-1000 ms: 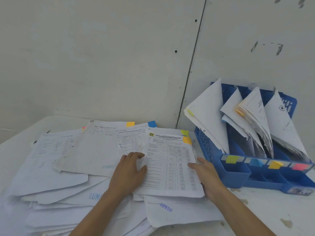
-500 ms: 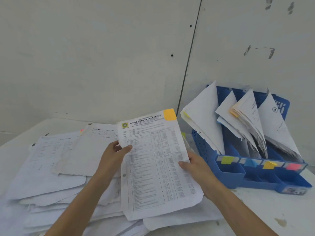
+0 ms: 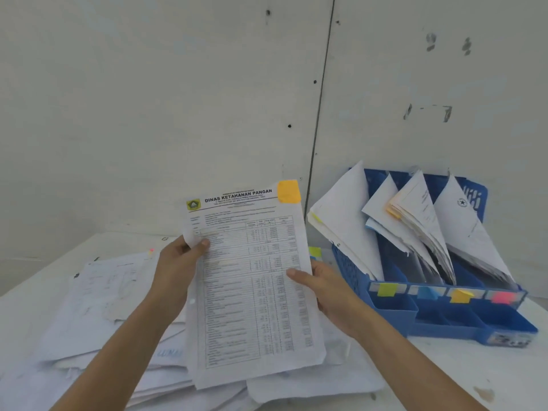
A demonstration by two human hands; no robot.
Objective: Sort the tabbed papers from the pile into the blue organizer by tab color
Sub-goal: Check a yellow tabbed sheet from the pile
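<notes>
Above the pile: I see one printed sheet lifted off the heap and tilted toward the camera, with the heading "DINAS KETAHANAN PANGAN" at its top.
Tab on the sheet: an orange tab sits on the top right corner.
Left hand: my view shows the left hand pinching the sheet's left edge high up, thumb on the printed face and fingers behind the paper.
Right hand: the right hand grips the right edge about halfway down, thumb laid across the front and fingers hidden behind.
Pile: the pile of loose white papers spreads over the table, below and to the left of the held sheet. The sheet's lower edge hangs in front of it; I cannot tell whether they touch.
Pile tabs: a pink tab shows at the far edge, and a green tab peeks out just right of the held sheet.
Blue organizer: the blue organizer stands on the table to the right, near the right hand but apart from it, its back close to the wall. Papers lean in its upright slots.
Slot labels: along the front, left to right, I read a green label, blue label, orange label and pink label.
Orange slot: third from the left, holding the thickest bundle.
</notes>
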